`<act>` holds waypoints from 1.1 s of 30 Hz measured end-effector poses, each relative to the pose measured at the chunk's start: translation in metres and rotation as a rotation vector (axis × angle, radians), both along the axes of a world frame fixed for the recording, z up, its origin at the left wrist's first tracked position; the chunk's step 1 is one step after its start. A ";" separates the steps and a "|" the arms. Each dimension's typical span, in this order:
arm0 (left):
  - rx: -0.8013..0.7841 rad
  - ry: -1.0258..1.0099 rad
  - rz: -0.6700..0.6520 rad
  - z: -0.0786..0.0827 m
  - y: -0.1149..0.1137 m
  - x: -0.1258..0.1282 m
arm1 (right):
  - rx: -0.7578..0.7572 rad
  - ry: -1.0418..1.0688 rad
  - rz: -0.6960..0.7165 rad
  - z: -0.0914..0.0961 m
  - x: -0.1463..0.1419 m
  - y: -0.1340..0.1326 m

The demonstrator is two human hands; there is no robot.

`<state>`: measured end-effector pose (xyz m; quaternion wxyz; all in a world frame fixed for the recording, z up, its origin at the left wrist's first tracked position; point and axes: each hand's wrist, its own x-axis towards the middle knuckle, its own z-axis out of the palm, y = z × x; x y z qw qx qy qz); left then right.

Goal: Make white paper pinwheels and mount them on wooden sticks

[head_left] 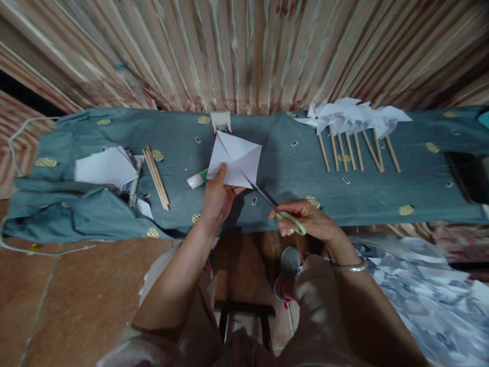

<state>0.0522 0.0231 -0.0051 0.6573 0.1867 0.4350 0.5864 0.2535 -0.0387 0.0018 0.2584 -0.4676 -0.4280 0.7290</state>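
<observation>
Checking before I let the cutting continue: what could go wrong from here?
The left hand has fingers beneath the paper sheet, close to the blades of the scissors, so a slip might nick them. A slit already runs inward from the far corner; cutting too deep toward it could weaken the middle. The small open box sits just behind the sheet and might get knocked.
</observation>
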 end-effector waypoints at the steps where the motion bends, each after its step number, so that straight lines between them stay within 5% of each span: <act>1: 0.005 -0.004 -0.002 0.000 0.000 0.000 | 0.024 -0.026 -0.005 0.000 0.004 0.000; 7: 0.002 -0.023 -0.020 0.001 -0.002 0.002 | 0.177 -0.094 -0.129 -0.002 0.023 0.006; 14: 0.025 0.034 -0.213 -0.005 -0.010 0.008 | 0.325 -0.096 -0.491 -0.010 0.019 0.023; 24: -0.010 0.142 -0.304 -0.011 -0.014 0.012 | 0.303 -0.084 -0.480 -0.016 0.008 0.029; 33: 0.096 -0.154 -0.327 0.001 -0.019 0.017 | 0.275 0.013 -0.718 -0.026 -0.018 0.032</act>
